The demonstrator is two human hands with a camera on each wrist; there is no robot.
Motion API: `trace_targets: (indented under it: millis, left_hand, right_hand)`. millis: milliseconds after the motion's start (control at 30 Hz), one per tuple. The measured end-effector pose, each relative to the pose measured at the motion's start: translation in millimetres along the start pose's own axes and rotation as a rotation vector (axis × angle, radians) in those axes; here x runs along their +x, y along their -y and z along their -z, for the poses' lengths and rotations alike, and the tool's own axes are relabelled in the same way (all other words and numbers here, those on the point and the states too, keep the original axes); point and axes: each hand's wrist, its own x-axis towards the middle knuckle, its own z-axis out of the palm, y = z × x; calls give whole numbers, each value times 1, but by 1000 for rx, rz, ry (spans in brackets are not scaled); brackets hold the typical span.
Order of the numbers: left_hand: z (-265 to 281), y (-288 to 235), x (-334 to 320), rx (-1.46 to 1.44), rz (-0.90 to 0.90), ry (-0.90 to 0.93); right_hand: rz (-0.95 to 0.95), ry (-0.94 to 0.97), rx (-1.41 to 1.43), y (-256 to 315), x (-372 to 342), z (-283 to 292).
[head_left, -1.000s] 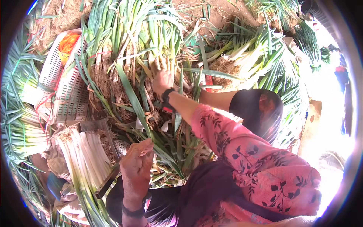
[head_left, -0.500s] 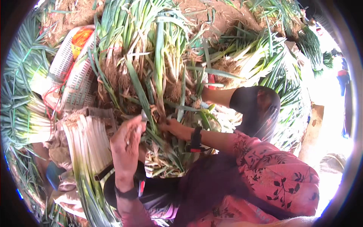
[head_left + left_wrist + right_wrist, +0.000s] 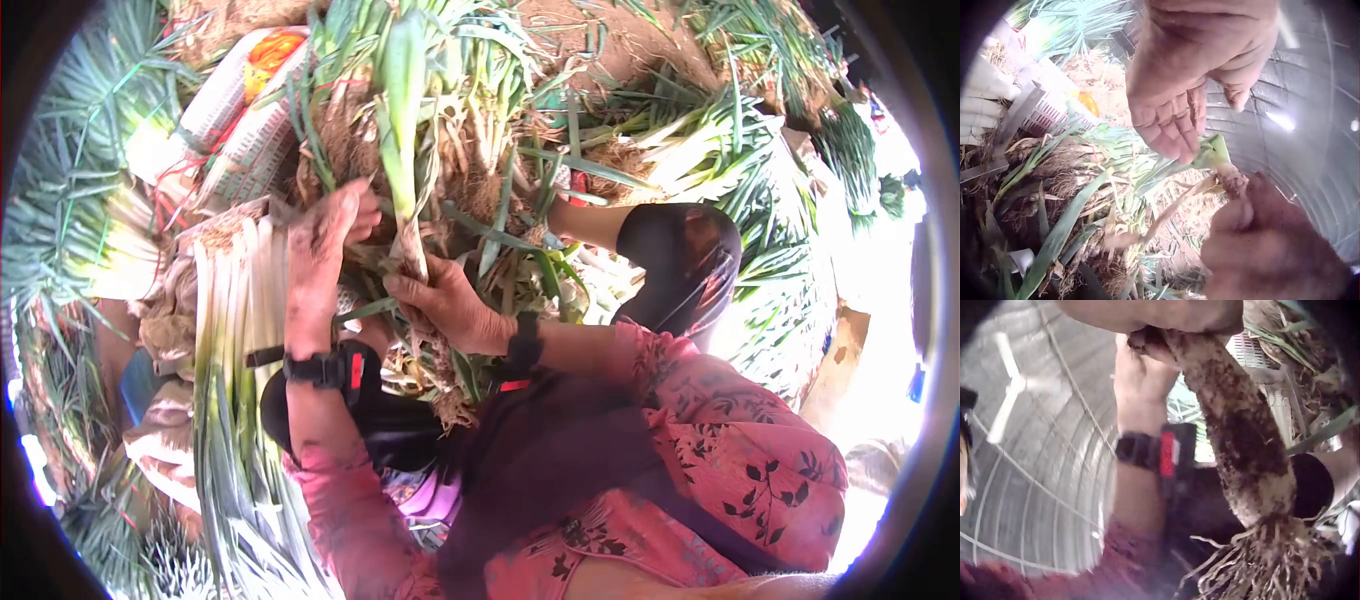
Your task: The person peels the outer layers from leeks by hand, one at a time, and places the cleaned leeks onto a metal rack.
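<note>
My right hand (image 3: 455,305) grips a green onion (image 3: 404,140) by its pale lower stalk, leaves pointing away from me and roots hanging toward my lap. Dark soil coats the stalk (image 3: 1235,419) in the right wrist view, above a tuft of pale roots (image 3: 1266,556). My left hand (image 3: 325,240) is raised to the left of this onion, holding nothing. Its loosely bent fingers (image 3: 1169,134) overlap the onion's green leaf base in the left wrist view. Unpeeled green onions (image 3: 470,110) with soil and dry roots lie heaped just beyond both hands.
Clean white-stalked green onions (image 3: 240,290) lie beside my left forearm. Behind them stands a white plastic crate (image 3: 245,150) with an orange bag (image 3: 275,60). More onions (image 3: 700,150) are piled at the right, past my bent knee (image 3: 680,260).
My right hand reached into the heap, then drew a green onion out toward my body and raised it. My left hand moved forward, away from my lap, toward that onion.
</note>
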Motion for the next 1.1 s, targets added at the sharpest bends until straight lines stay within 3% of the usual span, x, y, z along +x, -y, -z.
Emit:
trace_targets:
  millis: [33, 100, 167, 233, 267, 367, 400, 433, 500, 533, 567, 633, 667, 767, 833, 900, 933, 1100]
  left_hand:
    - [3, 3, 1, -74, -69, 1]
    - [2, -17, -7, -78, -76, -111]
    - [9, -8, -4, -360, 16, -224]
    - [24, 10, 5, -590, -100, -209]
    - [25, 6, 3, -682, -60, -252]
    - [33, 23, 9, -697, -162, -348]
    - [36, 27, 11, -723, -189, -364]
    - [39, 31, 13, -724, -189, -365]
    - [42, 34, 14, -758, -200, -296]
    - [42, 34, 14, -758, -200, -295]
    - [39, 28, 12, -780, -250, -286]
    - [38, 17, 10, -803, -302, -283]
    - [38, 13, 8, -871, -302, -288]
    - [49, 13, 8, -919, -330, -329]
    - [63, 10, 7, -902, -393, -326]
    - [68, -3, 2, -860, -433, -367]
    - [70, -6, 1, -844, -421, -367]
    - [63, 1, 9, -897, -366, -255]
  right_hand:
    - [-8, 20, 6, -12, -3, -2]
    - [222, -7, -283, -32, -8, -4]
    - [368, 41, -624, -45, -9, 11]
    - [526, 51, -935, -49, -3, 26]
    - [423, 63, -1016, -39, -5, 25]
    - [424, 134, -1071, -33, 17, 28]
    - [589, 90, -928, -31, 25, 19]
    - [589, 91, -929, -26, 36, 13]
    - [568, 147, -653, -10, 56, -1]
    - [441, 90, -673, -3, 61, -7]
    - [441, 90, -673, 0, 66, -7]
    - [168, -4, -144, 2, 75, -8]
    - [162, -1, -147, 1, 75, -6]
    - [64, -40, 556, 8, 61, 18]
    - [-14, 5, 347, 2, 39, 63]
    - [60, -31, -882, -17, 22, 111]
    - [57, -23, -886, -15, 23, 111]
    - [495, 204, -1195, 30, 14, 92]
